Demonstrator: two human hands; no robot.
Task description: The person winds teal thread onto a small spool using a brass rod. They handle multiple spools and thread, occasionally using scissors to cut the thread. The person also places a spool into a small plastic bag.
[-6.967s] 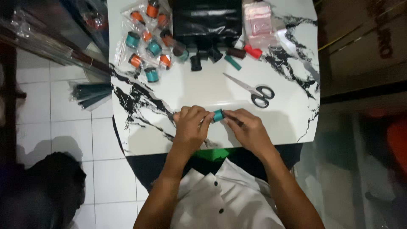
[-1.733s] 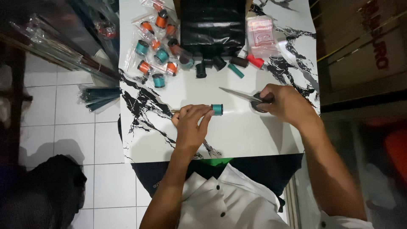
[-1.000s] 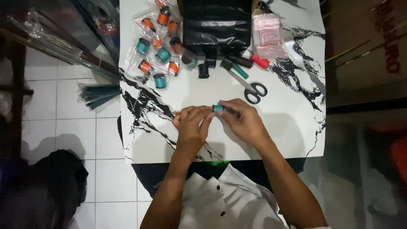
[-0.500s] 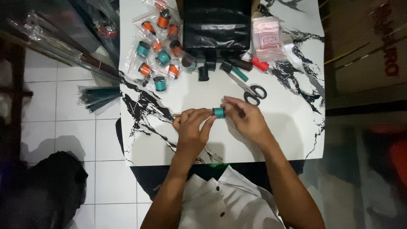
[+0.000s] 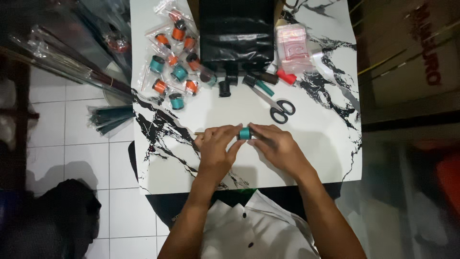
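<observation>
Teal spool (image 5: 245, 133): I see it held just above the bench (image 5: 316, 158), between both hands, near the front edge.
Left hand (image 5: 216, 146): my view shows its fingers (image 5: 233, 130) pinched on the spool's left end; a thin stick (image 5: 200, 133) pokes out to the left of this hand.
Right hand (image 5: 278, 146): fingers clenched on the spool's right end, thumb and forefinger touching it.
Scissors (image 5: 275, 106): lying on the bench just behind the hands, black handles toward me, apart from both hands.
Loose spools (image 5: 172, 72): I count several orange and teal ones in clear wrappers at the bench's far left.
Black bag (image 5: 236, 33): at the far edge, with dark, teal and red spools (image 5: 258, 81) lined up just in front of it.
Clear packet (image 5: 293, 43): right of the black bag.
</observation>
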